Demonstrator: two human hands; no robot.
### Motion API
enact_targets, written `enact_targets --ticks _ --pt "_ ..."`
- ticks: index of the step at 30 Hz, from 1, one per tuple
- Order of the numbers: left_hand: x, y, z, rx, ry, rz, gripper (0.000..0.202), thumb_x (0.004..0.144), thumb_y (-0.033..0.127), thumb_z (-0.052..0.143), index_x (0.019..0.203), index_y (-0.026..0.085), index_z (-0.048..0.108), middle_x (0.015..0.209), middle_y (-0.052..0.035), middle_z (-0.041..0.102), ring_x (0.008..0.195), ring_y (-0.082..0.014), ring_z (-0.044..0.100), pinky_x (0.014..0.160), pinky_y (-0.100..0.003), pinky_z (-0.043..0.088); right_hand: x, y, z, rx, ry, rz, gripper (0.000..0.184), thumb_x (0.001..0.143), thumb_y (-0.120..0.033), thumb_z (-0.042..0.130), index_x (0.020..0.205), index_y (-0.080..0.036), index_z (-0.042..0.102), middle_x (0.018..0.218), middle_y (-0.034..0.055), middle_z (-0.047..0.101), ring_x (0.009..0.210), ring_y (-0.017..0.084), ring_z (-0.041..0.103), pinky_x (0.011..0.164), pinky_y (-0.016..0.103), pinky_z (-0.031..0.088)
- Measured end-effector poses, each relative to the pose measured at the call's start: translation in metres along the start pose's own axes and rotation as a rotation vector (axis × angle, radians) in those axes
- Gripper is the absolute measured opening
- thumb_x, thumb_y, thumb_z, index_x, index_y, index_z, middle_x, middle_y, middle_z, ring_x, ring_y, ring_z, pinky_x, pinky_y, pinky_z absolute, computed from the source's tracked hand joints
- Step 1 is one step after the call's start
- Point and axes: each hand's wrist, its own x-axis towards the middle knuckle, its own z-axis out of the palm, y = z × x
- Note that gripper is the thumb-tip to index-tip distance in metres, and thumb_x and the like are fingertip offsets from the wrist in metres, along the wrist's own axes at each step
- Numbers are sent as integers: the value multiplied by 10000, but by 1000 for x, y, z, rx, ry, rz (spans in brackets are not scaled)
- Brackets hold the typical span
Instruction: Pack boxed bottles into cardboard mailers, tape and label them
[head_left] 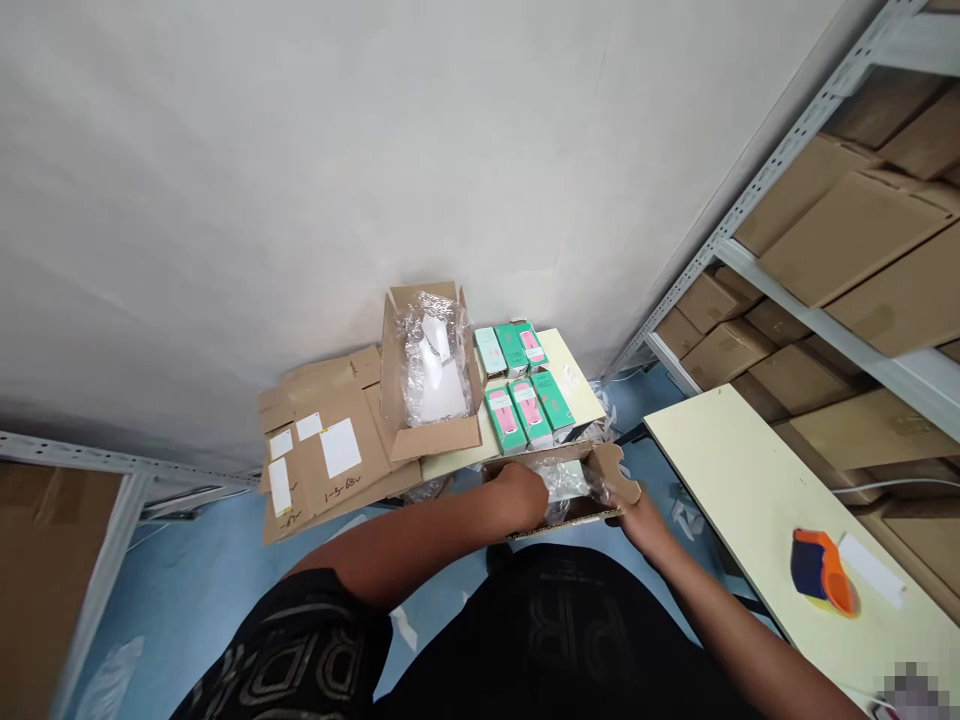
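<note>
A small open cardboard box (577,517) is held just in front of my body, with clear bubble wrap (556,480) and something pale inside it. My left hand (523,497) is closed at the box's left end, its fingertips hidden down by the wall. On the right end, my right hand (632,515) grips the wall near the raised flap, its fingers partly out of sight. Behind the box, green boxes with pink fronts (529,405) stand in two rows on a cream table (574,380). Left of them is a larger open carton (437,438) holding bubble-wrapped white items (439,370).
Flattened cardboard (375,440) with white labels lies at the table's left. An orange and dark blue tape dispenser (829,570) sits on a second cream table (697,440) at right. Metal shelving (795,140) full of cartons rises beyond it. Scraps litter the blue floor (442,590).
</note>
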Motion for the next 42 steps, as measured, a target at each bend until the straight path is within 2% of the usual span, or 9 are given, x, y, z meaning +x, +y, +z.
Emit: enact_targets --ticks 5,9,13,18,22,27,31,36,42 --pt "-45 -8 -34 -16 401 130 412 1013 411 437 960 156 757 899 -158 736 883 -291 690 824 -434 562 -5 -2 -6 9 -4 0 318 730 -439 672 914 -181 693 786 43 727 690 220 679 609 307 522" --pt "-47 -22 -44 -87 668 175 363 1035 313 384 1154 166 693 1116 -142 706 1055 -266 643 930 -404 531 -9 -2 -16 26 31 -25 323 734 -455 646 877 -170 693 760 43 718 689 218 667 629 312 515" --pt "-12 -8 -34 41 590 503 461 973 210 496 1430 209 549 1525 -118 529 1387 -304 467 1098 -447 434 -12 4 -26 68 50 -17 340 723 -452 636 907 -174 706 803 52 735 695 227 674 616 322 530" --pt "26 16 -25 190 510 512 699 906 249 630 1562 239 388 1691 -116 275 1434 -345 421 1122 -486 391 -20 12 -40 62 121 36 342 734 -433 633 954 -182 707 850 68 756 716 245 697 628 333 539" --pt "45 27 -24 223 426 467 651 934 126 539 1552 261 389 1513 -164 528 1166 -296 650 950 -407 504 -25 15 -46 82 119 59 346 731 -435 636 960 -184 704 894 78 766 746 259 717 627 334 550" --pt "50 42 -24 190 304 529 261 919 121 531 1141 190 651 1039 -125 712 891 -265 711 794 -356 536 -23 22 -50 140 152 74 332 738 -442 633 925 -174 694 885 87 765 703 243 717 596 320 553" --pt "47 57 -21 12 134 541 215 932 262 538 1081 227 688 1063 -103 730 930 -274 711 761 -341 529 -19 29 -58 34 141 41 297 767 -456 598 802 -177 694 761 68 741 681 239 690 591 309 510" --pt "61 72 -18 -244 -185 531 421 938 303 538 1348 346 623 1256 -36 734 1079 -258 706 863 -335 538 -14 34 -72 -93 153 -6 308 767 -453 628 877 -180 717 917 100 769 886 298 698 713 344 503" --pt "61 101 -46 -226 90 563 452 1032 343 416 1465 353 543 1576 3 501 1348 -233 574 1099 -359 453 0 59 -113 228 96 63 299 752 -403 653 921 -162 707 890 120 755 780 293 708 649 367 550"
